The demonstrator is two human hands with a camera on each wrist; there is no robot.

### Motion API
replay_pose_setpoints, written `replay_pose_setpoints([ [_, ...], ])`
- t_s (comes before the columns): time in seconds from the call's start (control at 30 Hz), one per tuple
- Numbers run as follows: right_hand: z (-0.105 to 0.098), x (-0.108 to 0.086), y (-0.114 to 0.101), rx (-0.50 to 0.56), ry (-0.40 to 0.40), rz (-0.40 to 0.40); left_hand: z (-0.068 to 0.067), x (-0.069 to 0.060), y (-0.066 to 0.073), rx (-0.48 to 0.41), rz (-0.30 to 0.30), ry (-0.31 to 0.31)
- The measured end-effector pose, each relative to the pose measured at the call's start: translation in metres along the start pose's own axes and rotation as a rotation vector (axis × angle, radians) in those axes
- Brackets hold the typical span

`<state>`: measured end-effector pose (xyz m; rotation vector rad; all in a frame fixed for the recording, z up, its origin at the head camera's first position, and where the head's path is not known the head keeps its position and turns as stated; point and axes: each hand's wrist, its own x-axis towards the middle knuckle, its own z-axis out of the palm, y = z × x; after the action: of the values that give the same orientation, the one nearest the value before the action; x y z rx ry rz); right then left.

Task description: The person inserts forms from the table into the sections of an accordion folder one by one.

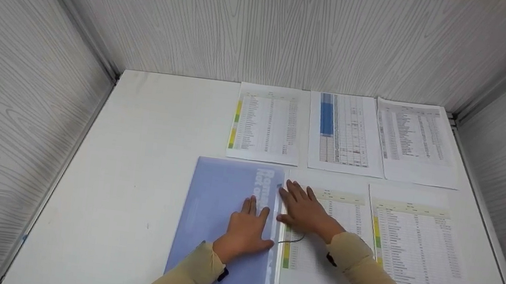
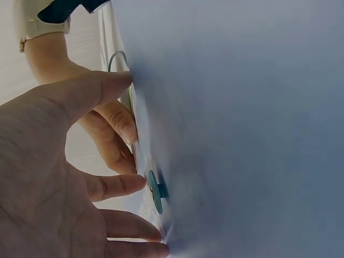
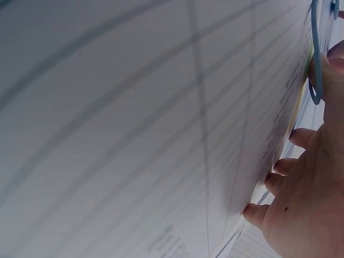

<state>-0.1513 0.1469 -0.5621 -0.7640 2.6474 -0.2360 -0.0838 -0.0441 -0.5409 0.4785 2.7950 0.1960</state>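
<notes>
Blue folder (image 1: 213,194) lies flat on the counter (image 1: 133,185), beside a printed sheet (image 1: 314,275). Your left hand (image 1: 245,232) rests on it, your right (image 1: 306,213) at its edge, fingers spread, gripping nothing; pushing sideways could skew the sheet.

Table (image 1: 105,182): white
Folder (image 1: 211,213): blue, lying near the table's middle
Back sheets (image 1: 267,122): three, printed, in a row
Front sheets (image 1: 345,214): two, right of the folder

The left hand (image 1: 246,232) is held palm down, fingers spread. On its thumb side, the right hand (image 1: 308,212) is held palm down, fingers extended. Behind both, sleeved forearms (image 1: 185,275) are angled apart.
</notes>
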Motion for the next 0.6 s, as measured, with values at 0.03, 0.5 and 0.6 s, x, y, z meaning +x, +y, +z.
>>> replay_pose_setpoints([
  [0.03,0.000,0.000,0.000,-0.003,-0.001,0.000,0.000,0.000,0.001,-0.004,0.001,-0.004],
  [0.5,-0.002,0.000,0.000,-0.005,0.018,-0.029,-0.008,0.003,0.007,0.007,0.002,-0.095],
  [0.6,-0.001,0.000,0.001,-0.001,0.016,-0.018,-0.014,0.002,0.006,0.001,0.010,-0.115],
])
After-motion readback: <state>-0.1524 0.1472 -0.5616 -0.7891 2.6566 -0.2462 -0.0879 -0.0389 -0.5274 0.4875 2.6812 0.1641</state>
